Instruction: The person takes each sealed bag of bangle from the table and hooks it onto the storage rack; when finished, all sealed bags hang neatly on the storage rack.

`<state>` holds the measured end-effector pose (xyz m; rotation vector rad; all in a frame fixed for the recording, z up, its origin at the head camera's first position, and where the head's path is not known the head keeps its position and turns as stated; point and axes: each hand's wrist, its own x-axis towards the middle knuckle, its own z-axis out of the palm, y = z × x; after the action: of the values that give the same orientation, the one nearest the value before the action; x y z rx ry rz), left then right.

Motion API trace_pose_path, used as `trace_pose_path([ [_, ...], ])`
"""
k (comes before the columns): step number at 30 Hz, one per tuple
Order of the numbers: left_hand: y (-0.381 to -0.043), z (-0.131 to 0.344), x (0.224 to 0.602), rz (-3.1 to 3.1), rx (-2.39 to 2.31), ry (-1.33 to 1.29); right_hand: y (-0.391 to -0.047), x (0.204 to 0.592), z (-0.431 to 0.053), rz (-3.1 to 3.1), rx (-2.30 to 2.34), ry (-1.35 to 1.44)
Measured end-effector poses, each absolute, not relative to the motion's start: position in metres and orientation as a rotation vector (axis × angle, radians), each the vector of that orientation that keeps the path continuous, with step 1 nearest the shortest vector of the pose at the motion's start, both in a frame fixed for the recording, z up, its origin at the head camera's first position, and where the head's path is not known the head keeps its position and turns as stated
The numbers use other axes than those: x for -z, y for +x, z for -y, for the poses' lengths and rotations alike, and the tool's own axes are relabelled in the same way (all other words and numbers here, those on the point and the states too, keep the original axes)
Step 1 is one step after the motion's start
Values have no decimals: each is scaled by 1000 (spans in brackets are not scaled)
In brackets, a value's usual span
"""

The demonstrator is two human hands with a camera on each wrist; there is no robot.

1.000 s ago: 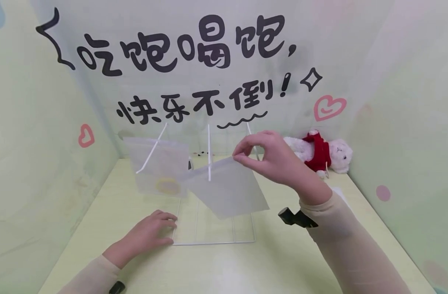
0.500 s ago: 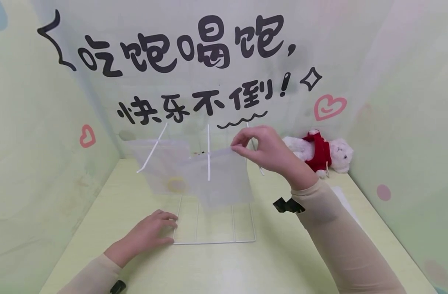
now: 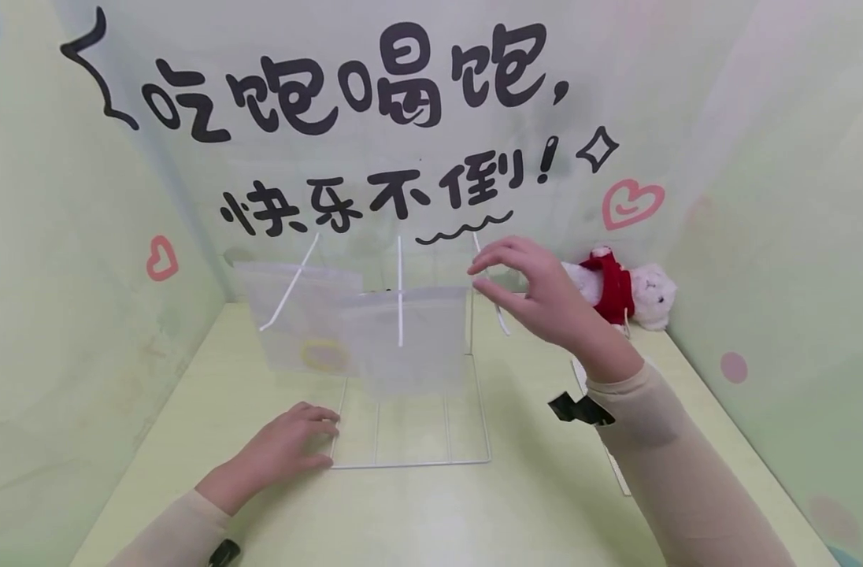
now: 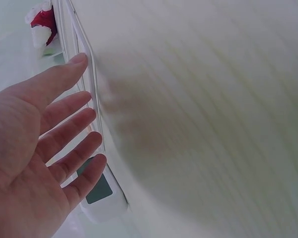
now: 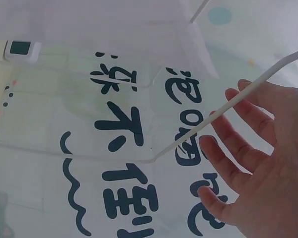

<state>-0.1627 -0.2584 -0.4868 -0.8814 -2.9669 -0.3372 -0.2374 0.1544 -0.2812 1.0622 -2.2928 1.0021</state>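
A white wire rack (image 3: 412, 465) stands mid-table, with three slanted prongs at its top. One frosted plastic bag (image 3: 431, 354) hangs from the middle prong (image 3: 401, 323), another frosted bag (image 3: 275, 346) from the left prong (image 3: 273, 316). My left hand (image 3: 283, 437), fingers extended, touches the left side of the rack's base; in the left wrist view its fingertips lie along the wire frame (image 4: 93, 79). My right hand (image 3: 541, 295), fingers loosely bent and holding nothing, is beside the right prong (image 3: 502, 319), which crosses in front of its fingers in the right wrist view.
A white plush bear (image 3: 651, 295) in a red top lies at the back right. A white flat thing (image 3: 619, 472) lies partly under my right forearm. A small white device with a dark screen (image 4: 97, 186) stands behind the rack. A printed cloth backdrop (image 3: 417, 71) surrounds the table.
My right hand has let go of the middle bag and moved slightly right. That bag, tilted before, now hangs nearly level on the middle prong. My left hand stays at the base.
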Motion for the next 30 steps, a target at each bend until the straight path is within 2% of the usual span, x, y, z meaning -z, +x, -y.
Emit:
trace_pose_path([
  [9,-161,262,484,2965,327,-854,-239,318,-197,2381,-977,920],
  [17,-162,262,485,2955,376,-874,-243,365,-246,2589,-1009,651],
  [30,-163,261,489,2948,383,-876,-251,423,-329,2736,-910,451],
])
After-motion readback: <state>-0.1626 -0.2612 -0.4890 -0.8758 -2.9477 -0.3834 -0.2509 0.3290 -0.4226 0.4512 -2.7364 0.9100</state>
